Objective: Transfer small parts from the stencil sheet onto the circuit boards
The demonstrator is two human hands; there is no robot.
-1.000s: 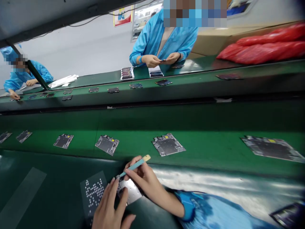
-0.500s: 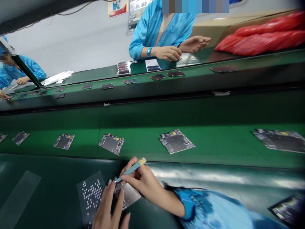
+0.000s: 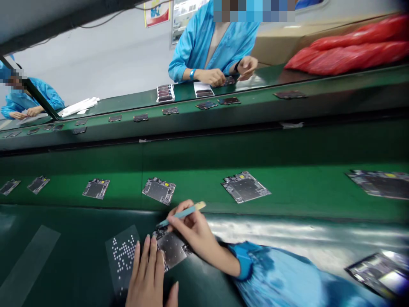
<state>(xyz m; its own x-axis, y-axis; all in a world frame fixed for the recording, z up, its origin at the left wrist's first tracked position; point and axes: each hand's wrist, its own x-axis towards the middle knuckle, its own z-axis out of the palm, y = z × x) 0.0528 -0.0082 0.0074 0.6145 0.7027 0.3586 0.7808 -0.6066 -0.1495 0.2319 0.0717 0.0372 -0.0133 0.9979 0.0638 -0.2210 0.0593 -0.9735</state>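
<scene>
My right hand (image 3: 194, 228) grips light-blue tweezers (image 3: 180, 215) with a pale yellow end. Their tip is over the upper left edge of a circuit board (image 3: 172, 249) with a large grey metal shield. My left hand (image 3: 148, 270) lies with its fingers stretched out along the board's left side, fingertips at its edge, covering part of it. Left of that hand, on the dark green work surface, is a clear sheet (image 3: 123, 256) bearing many small white dots. Its lower part is hidden behind my left hand.
Several similar boards, one of them (image 3: 246, 187), lie along the green belt (image 3: 303, 149) beyond my hands. A clear strip (image 3: 30, 264) is at left, a dark-framed board (image 3: 380, 273) at right. Across the line, a co-worker (image 3: 214, 47) handles a board; another person (image 3: 35, 96) sits farther left.
The tweezers' tip has moved slightly up and lies flatter over the board. My left fingers are closer together. Boards on the near belt appear farther right; the co-worker's hands have come together.
</scene>
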